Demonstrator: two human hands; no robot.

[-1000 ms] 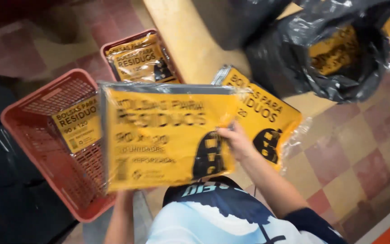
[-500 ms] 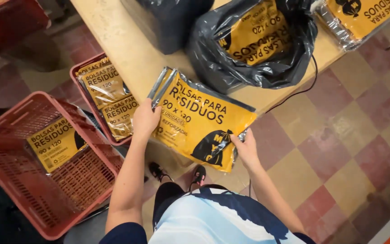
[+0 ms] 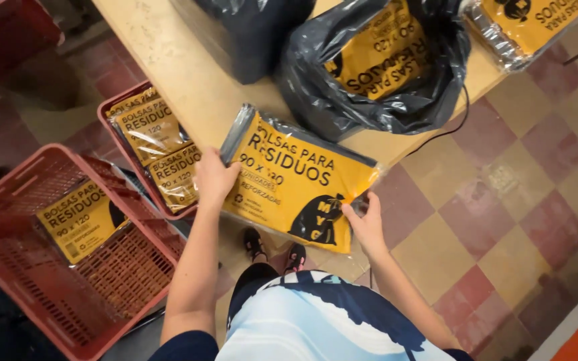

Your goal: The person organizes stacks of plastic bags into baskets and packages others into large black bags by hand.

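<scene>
A flat yellow packet of black bags in clear wrap (image 3: 296,177) lies on the front edge of the beige table (image 3: 175,73). My left hand (image 3: 214,179) grips its left side. My right hand (image 3: 364,224) pinches its lower right corner, which hangs past the table edge. Just behind the packet an open black plastic bag (image 3: 376,67) holds another yellow packet.
A red crate (image 3: 8,267) on the floor at left holds one yellow packet (image 3: 78,220). A second red crate (image 3: 112,110) beside it holds two packets (image 3: 158,150). Another wrapped packet (image 3: 530,23) lies at the table's far right. The floor is checkered tile.
The packet came down from in front of me onto the table edge, with both hands still on it. The view has tilted toward the table.
</scene>
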